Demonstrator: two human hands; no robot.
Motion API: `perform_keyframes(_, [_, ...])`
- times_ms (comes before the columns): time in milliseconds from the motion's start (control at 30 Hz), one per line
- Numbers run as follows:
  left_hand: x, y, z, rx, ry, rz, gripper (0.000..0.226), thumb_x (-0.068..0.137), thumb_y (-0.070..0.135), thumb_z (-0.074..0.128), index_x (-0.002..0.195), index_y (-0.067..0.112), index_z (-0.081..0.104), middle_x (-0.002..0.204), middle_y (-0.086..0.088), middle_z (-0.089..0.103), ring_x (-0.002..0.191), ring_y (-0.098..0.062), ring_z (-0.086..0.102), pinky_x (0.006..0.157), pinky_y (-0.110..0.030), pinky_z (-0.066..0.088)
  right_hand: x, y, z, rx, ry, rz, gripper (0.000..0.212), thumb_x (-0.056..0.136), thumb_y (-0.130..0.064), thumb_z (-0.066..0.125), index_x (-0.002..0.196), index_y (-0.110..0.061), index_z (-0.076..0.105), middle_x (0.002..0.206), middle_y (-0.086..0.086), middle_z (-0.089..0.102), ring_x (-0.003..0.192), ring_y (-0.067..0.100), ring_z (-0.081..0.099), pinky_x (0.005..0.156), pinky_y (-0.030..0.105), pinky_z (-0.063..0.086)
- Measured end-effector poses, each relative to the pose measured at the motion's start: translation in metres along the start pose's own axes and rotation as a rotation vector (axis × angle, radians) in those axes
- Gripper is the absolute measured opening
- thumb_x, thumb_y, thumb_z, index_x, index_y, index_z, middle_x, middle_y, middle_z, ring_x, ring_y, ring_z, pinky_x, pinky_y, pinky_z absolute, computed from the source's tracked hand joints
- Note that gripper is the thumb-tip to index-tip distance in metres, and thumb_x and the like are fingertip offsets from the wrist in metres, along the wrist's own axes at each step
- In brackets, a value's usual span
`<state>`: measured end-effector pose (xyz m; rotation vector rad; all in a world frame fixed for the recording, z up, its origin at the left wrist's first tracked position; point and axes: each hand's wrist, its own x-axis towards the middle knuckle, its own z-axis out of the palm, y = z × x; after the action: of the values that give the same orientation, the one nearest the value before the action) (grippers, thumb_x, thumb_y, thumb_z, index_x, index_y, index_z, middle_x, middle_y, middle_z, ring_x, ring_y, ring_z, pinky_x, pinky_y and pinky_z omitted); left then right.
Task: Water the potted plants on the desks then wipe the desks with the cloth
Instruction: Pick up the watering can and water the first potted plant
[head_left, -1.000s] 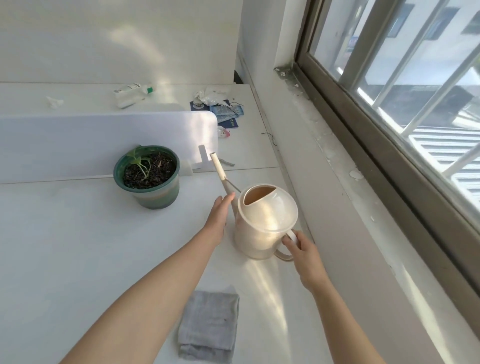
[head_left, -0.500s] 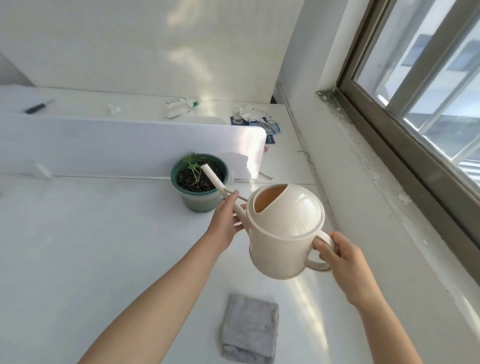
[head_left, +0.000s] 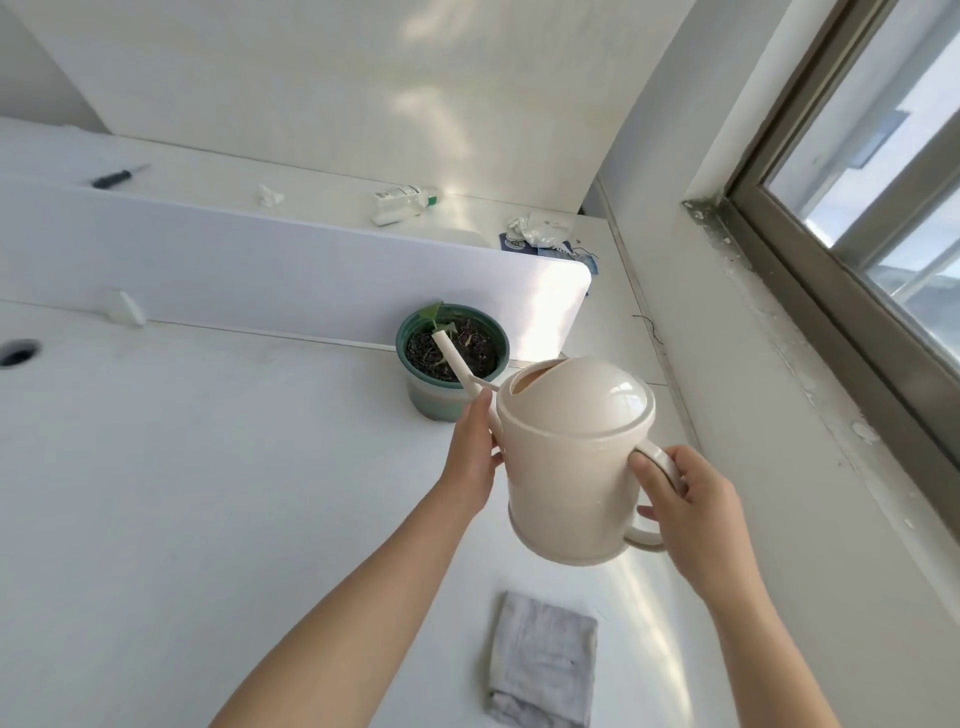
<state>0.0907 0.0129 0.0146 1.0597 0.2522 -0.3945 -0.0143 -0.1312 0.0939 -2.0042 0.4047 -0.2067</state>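
Note:
A cream watering can (head_left: 571, 457) hangs above the white desk (head_left: 182, 493), tilted toward the far left. My right hand (head_left: 685, 509) grips its handle. My left hand (head_left: 470, 457) holds the base of the thin spout, whose tip reaches over the soil of a green pot (head_left: 451, 358) with a small seedling. The pot stands against the white divider (head_left: 291, 275). A folded grey cloth (head_left: 543, 665) lies on the desk near me, below the can.
Behind the divider, the second desk carries a white bottle (head_left: 402, 204), crumpled tissue (head_left: 540, 228), blue packets and a dark pen (head_left: 117, 176). A cable hole (head_left: 18, 352) sits at the left. The window sill and frame (head_left: 831, 322) run along the right.
The can has been lifted off the desk and carried toward the pot. Its spout tip now sits over the soil. Both hands kept their grip.

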Motion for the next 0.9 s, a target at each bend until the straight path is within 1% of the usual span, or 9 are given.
perform_keyframes(133, [0.003,-0.002,-0.006,-0.049,0.003,-0.007,0.026,0.096,0.041,0.034,0.095,0.03,0.058,0.089,0.007,0.057,0.087,-0.013,0.051,0.072,-0.027,0.043,0.002,-0.006,0.005,-0.038,-0.027,-0.002,0.022,0.088,-0.018,0.055,0.067,-0.018,0.051,0.063,0.007,0.045,0.068,0.025,0.048,0.04,0.01,0.046])
perform_keyframes(233, [0.004,-0.005,-0.008,-0.061,0.006,-0.013,0.025,0.096,0.04,0.034,0.092,0.031,0.057,0.088,0.006,0.057,0.086,-0.014,0.051,0.071,-0.027,0.043,0.003,-0.007,0.006,-0.063,-0.043,0.01,0.021,0.088,-0.018,0.055,0.068,-0.017,0.052,0.066,0.008,0.05,0.074,0.032,0.055,0.039,0.01,0.045])
perform_keyframes(333, [0.004,-0.012,-0.008,-0.082,-0.001,-0.018,0.024,0.097,0.037,0.033,0.09,0.031,0.056,0.088,0.006,0.057,0.081,-0.012,0.051,0.067,-0.025,0.042,0.002,-0.009,0.004,-0.087,-0.053,0.03,0.019,0.088,-0.018,0.055,0.07,-0.014,0.052,0.069,0.01,0.052,0.081,0.039,0.06,0.037,0.009,0.041])
perform_keyframes(433, [0.003,-0.019,-0.006,-0.076,-0.017,-0.027,0.025,0.097,0.037,0.032,0.09,0.031,0.055,0.087,0.005,0.057,0.079,-0.012,0.05,0.064,-0.025,0.042,0.001,-0.01,-0.001,-0.122,-0.052,0.046,0.017,0.088,-0.019,0.055,0.075,-0.008,0.053,0.071,0.011,0.052,0.083,0.04,0.061,0.034,0.007,0.035])
perform_keyframes(567, [0.002,-0.024,-0.001,-0.046,-0.074,-0.045,0.024,0.096,0.037,0.033,0.088,0.031,0.055,0.086,0.005,0.056,0.077,-0.012,0.049,0.062,-0.023,0.041,0.0,-0.009,-0.006,-0.188,-0.024,0.039,0.017,0.088,-0.024,0.055,0.077,-0.011,0.054,0.067,0.011,0.053,0.082,0.04,0.062,0.033,0.014,0.04])
perform_keyframes(633, [0.004,-0.024,0.003,-0.026,-0.107,-0.049,0.025,0.095,0.039,0.033,0.088,0.032,0.056,0.087,0.006,0.055,0.078,-0.012,0.049,0.063,-0.023,0.041,0.0,-0.007,-0.008,-0.226,0.001,0.023,0.02,0.087,-0.027,0.054,0.076,-0.01,0.054,0.067,0.016,0.055,0.081,0.04,0.062,0.035,0.019,0.042])
perform_keyframes(767, [0.01,-0.017,0.014,0.009,-0.152,-0.044,0.025,0.09,0.048,0.039,0.087,0.031,0.057,0.089,0.004,0.053,0.081,-0.013,0.047,0.065,-0.024,0.038,0.002,-0.006,-0.014,-0.257,0.062,-0.005,0.026,0.088,-0.029,0.054,0.071,-0.01,0.05,0.065,0.014,0.052,0.08,0.042,0.062,0.033,0.015,0.04])
perform_keyframes(833, [0.016,-0.013,0.02,0.031,-0.179,-0.03,0.028,0.085,0.052,0.041,0.09,0.031,0.059,0.096,0.002,0.052,0.088,-0.015,0.047,0.071,-0.027,0.038,0.003,-0.009,-0.014,-0.246,0.096,-0.01,0.026,0.088,-0.029,0.054,0.069,-0.012,0.049,0.07,0.021,0.055,0.081,0.042,0.062,0.033,0.013,0.039])
perform_keyframes(900, [0.022,-0.008,0.026,0.048,-0.196,-0.026,0.03,0.089,0.049,0.038,0.093,0.031,0.061,0.099,0.002,0.054,0.093,-0.016,0.047,0.077,-0.03,0.038,0.003,-0.012,-0.015,-0.23,0.119,-0.013,0.025,0.088,-0.028,0.054,0.067,-0.014,0.049,0.079,0.028,0.057,0.082,0.043,0.062,0.032,0.009,0.035])
